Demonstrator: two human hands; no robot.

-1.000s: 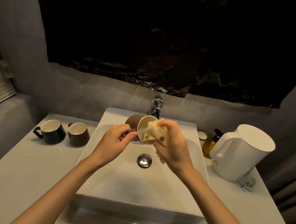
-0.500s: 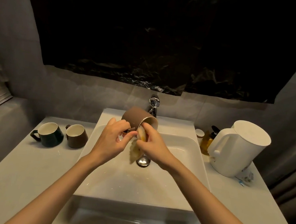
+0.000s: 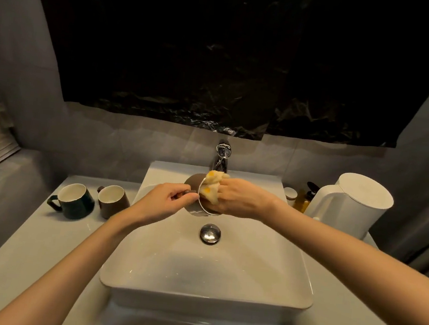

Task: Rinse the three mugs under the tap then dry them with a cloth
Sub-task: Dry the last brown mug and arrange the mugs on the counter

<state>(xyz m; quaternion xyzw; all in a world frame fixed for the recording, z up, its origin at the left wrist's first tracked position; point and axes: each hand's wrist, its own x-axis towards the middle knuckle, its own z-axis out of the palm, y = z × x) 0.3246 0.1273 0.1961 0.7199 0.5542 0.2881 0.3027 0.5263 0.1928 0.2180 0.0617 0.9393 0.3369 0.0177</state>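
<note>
On the pale counter left of the basin, a dark green mug (image 3: 74, 202) with a cream inside stands upright, handle to the left, and just beside it stands a brown mug (image 3: 112, 200), also upright. Over the white sink (image 3: 205, 291), the left hand (image 3: 163, 202) pinches the handle of a second brown mug (image 3: 193, 184), which is tipped on its side in the air with its mouth turned to the right, in front of the chrome tap (image 3: 222, 155) and above the round drain plug (image 3: 210, 234). A yellow-and-cream cloth (image 3: 212, 188) fills that mouth; the right hand (image 3: 241, 198) grips it, fingers curled into the mug. Right of the sink stand a small capped jar (image 3: 290, 194) and an amber pump bottle (image 3: 303, 200), its label too small to read, then a plain white electric kettle (image 3: 349, 205).
</note>
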